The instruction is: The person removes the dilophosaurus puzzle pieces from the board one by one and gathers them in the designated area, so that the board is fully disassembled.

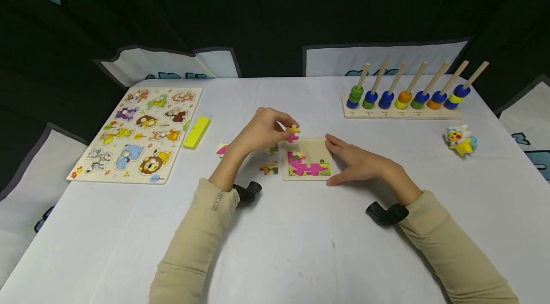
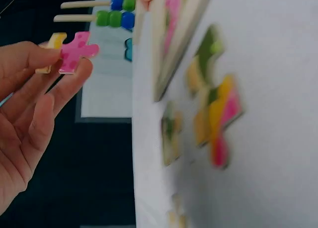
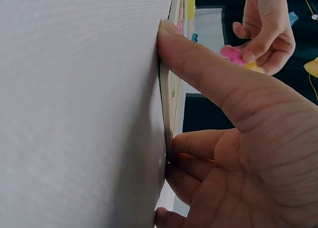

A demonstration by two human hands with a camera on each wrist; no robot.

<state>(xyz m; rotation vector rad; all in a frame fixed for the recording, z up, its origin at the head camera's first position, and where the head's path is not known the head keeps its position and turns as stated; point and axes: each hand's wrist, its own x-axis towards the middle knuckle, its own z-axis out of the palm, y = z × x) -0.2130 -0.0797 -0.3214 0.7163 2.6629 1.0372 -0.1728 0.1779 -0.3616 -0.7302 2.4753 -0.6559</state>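
Observation:
My left hand [image 1: 268, 127] pinches a pink and yellow jigsaw piece [image 2: 77, 51] between thumb and fingers. It holds the piece raised over the upper left corner of a wooden puzzle tray [image 1: 307, 178]. Inside the tray, joined pieces [image 1: 307, 169] show a pink figure along the left and bottom. My right hand [image 1: 358, 161] holds the tray at its right side, thumb at the near corner and fingers along the far part of the edge. Loose pieces [image 1: 269, 168] lie left of the tray, some partly hidden by the left forearm in the head view.
An animal puzzle board [image 1: 142, 137] lies at the left, with a yellow block [image 1: 196, 133] beside it. At the back right stands a peg rack [image 1: 399, 112] with coloured beads. A small yellow toy figure [image 1: 460, 141] sits at the right of the white-covered table [image 1: 275, 246].

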